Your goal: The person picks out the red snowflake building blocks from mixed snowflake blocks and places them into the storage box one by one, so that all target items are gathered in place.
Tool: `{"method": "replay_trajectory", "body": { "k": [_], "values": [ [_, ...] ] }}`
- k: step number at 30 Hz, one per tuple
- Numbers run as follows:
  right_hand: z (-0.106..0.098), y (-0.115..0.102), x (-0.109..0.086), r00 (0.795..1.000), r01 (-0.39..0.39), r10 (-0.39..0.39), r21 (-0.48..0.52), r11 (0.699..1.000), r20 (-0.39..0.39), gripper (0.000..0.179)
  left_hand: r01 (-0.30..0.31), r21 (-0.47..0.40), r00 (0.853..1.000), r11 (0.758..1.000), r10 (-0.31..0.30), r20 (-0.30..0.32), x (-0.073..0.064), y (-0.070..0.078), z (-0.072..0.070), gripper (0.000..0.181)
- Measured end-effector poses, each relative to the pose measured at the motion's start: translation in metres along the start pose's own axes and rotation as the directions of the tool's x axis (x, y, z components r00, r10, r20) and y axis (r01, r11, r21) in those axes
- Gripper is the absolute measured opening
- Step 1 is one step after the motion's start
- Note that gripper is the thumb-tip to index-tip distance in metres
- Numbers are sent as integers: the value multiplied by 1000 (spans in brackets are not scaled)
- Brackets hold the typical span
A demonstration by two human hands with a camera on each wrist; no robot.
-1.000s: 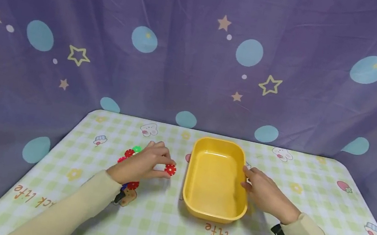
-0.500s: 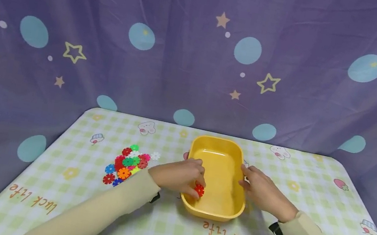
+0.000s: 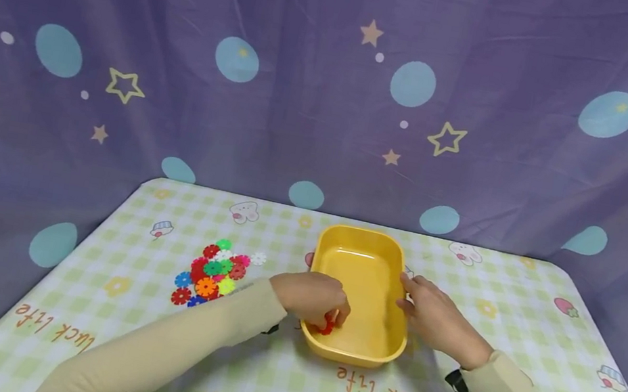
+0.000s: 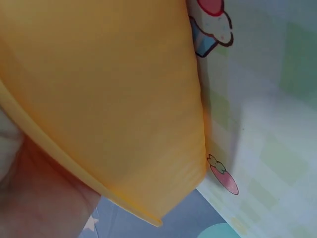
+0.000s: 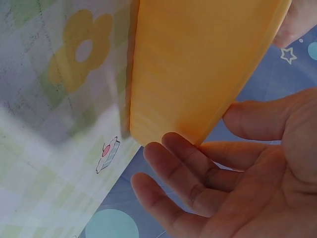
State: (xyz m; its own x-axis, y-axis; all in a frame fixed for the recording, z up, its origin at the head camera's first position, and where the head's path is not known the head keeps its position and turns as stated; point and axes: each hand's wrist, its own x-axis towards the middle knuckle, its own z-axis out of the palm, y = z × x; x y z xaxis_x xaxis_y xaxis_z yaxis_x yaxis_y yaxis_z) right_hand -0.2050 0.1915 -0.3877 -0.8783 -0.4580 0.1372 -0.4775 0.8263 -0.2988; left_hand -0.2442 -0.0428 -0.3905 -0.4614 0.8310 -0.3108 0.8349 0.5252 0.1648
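Red disc (image 3: 328, 326) sits inside the yellow tray (image 3: 370, 294), near-left corner, partly hidden by fingers. Left hand (image 3: 315, 294) reaches over the tray's left rim, disc pinched between thumb and fingers. Right hand (image 3: 438, 316) pinches the right rim, other fingers loosely bent. Pile of multicolored discs (image 3: 213, 268) on the checked table (image 3: 266, 380), left of tray.
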Motion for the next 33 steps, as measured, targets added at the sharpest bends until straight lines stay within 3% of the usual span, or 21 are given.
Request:
{"method": "replay_trajectory", "body": {
  "k": [5,8,10,13,15,16,18,21,24,27,29,33],
  "values": [
    [0,0,0,1000,3,-3,2,1000,-5,46,-53,9,997,999,54,-52,-1,-2,1,13],
    [2,0,0,1000,-3,3,0,1000,-4,47,-108,17,982,994,109,-153,-7,-5,1,13],
    [2,0,0,1000,-3,3,4,1000,-1,47,-143,21,954,990,143,-264,-16,-10,-2,15],
    [2,0,1,1000,1,-1,7,1000,-2,48,-161,24,882,987,155,-444,-38,-24,-9,14],
    [2,0,0,1000,-1,1,12,1000,3,47,-143,31,842,989,138,-522,-57,-37,-13,13],
    [2,0,0,1000,-6,5,14,1000,6,47,-121,25,831,992,115,-544,-67,-45,-13,13],
    [2,0,-1,1000,-22,21,18,1000,18,47,-53,-9,832,999,39,-554,-87,-62,-12,12],
    [2,0,-1,998,-51,51,21,998,35,47,86,-85,856,993,-117,-503,-115,-88,-1,16],
    [2,1,-2,997,-67,66,26,997,43,47,224,-175,872,959,-277,-403,-134,-110,16,24],
    [2,1,-2,997,-68,66,35,997,44,47,318,-230,867,920,-381,-321,-145,-123,31,30],
    [3,1,-1,997,-67,66,38,997,42,47,337,-241,865,910,-400,-303,-148,-127,39,32],
    [5,0,0,998,-62,61,37,997,34,48,321,-199,867,926,-372,-332,-145,-126,48,28]
  ]
}}
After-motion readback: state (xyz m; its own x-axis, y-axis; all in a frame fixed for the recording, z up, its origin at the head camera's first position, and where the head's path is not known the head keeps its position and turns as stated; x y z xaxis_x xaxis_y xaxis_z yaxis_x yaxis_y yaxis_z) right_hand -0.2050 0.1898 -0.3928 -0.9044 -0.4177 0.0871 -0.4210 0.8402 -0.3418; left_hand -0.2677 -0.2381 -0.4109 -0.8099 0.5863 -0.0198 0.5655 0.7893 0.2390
